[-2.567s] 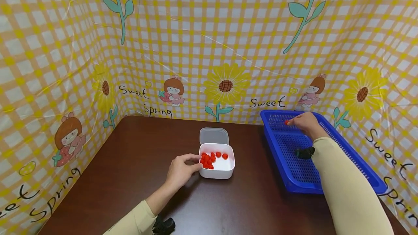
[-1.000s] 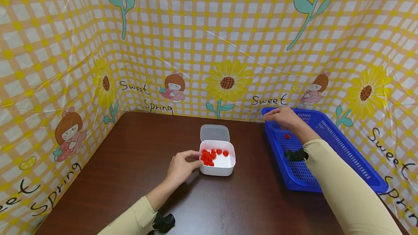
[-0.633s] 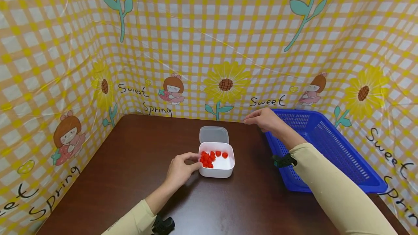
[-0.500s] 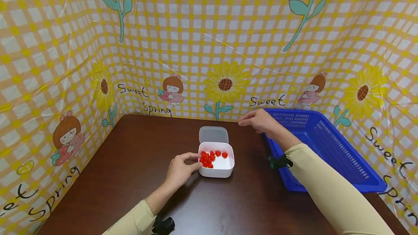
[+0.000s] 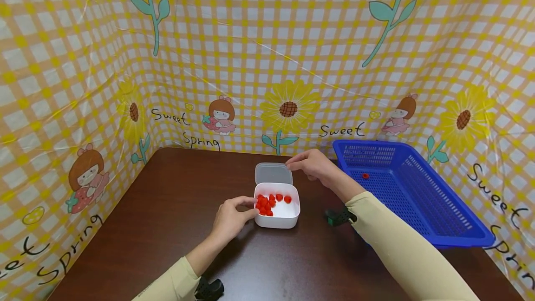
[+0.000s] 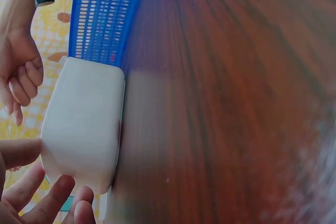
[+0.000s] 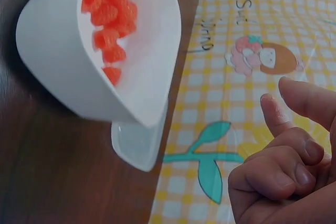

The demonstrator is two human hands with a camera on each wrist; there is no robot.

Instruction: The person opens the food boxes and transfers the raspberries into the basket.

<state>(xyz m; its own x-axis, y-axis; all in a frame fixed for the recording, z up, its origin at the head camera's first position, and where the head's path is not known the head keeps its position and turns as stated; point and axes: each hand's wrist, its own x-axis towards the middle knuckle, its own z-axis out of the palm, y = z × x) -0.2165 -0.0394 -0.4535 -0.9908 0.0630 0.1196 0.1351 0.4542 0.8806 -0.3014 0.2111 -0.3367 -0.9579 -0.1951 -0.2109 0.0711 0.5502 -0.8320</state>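
Note:
A small white plastic box (image 5: 277, 221) holds several raspberries (image 5: 264, 204), most of them heaped on its left side. My left hand (image 5: 231, 219) holds the box's left side, thumb toward the near end and fingers farther along, as the left wrist view also shows. My right hand (image 5: 315, 166) hovers near the right edge of the translucent lid (image 5: 273, 174), behind the box. In the right wrist view this hand is bare of any thing: thumb and index finger stand apart, the others bend loosely. One raspberry (image 5: 365, 176) lies in the blue basket (image 5: 418, 189) at the right.
The dark brown table (image 5: 175, 189) lies under everything. A yellow checked cloth (image 5: 251, 59) with sunflowers stands as a wall at the back and both sides. The basket's raised rim lies under and beyond my right forearm.
My right hand let go of a raspberry in the blue basket, then moved left over the basket rim toward the box and lid. My left hand has stayed on the box.

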